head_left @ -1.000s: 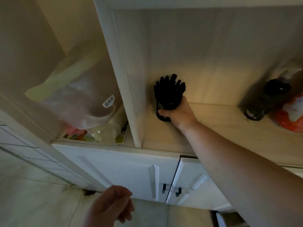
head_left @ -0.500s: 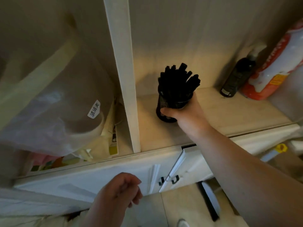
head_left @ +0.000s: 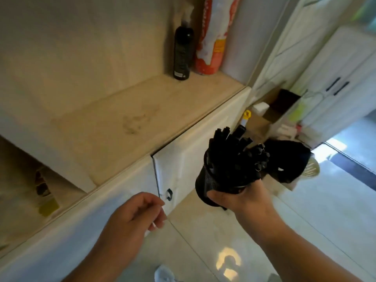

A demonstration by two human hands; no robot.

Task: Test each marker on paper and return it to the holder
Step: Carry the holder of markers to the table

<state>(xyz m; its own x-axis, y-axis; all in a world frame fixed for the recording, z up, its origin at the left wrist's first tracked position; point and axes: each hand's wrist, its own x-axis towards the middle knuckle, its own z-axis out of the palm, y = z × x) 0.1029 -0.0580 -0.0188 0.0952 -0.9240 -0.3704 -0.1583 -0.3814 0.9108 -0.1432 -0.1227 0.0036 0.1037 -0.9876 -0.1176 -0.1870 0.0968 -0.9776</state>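
Landmark: the wooden shelf [head_left: 114, 127] of the white cabinet.

Left of the shelf, in the lower side compartment: a yellowish item with dark print [head_left: 43, 192]; blurred, print unreadable.

Below the shelf's front edge: left hand [head_left: 132, 218], fingers loosely curled, gripping nothing. Something small and white shows at its fingertips; cannot tell what it is.

At the back right of the shelf: one black spray bottle [head_left: 182, 53], upright, small pale label near its base, text too small to read. Touching or just beside it to the right, one red-and-white package [head_left: 213, 35] with an orange label patch; writing illegible.

Under the shelf: white cabinet door [head_left: 183, 159], one dark handle [head_left: 168, 194] near its left edge.

Right of and below the shelf, off it and over the floor: right hand [head_left: 240, 198], fingers wrapped round the lower body of one black holder [head_left: 211, 180], holder tilted. It is packed with black markers [head_left: 238, 153], caps up; too many and too blurred to count. No lettering visible on them.

Further right, beyond the shelf's end: an open cardboard box [head_left: 278, 106] on the floor [head_left: 203, 237] and a white cupboard with two dark handles [head_left: 337, 86].
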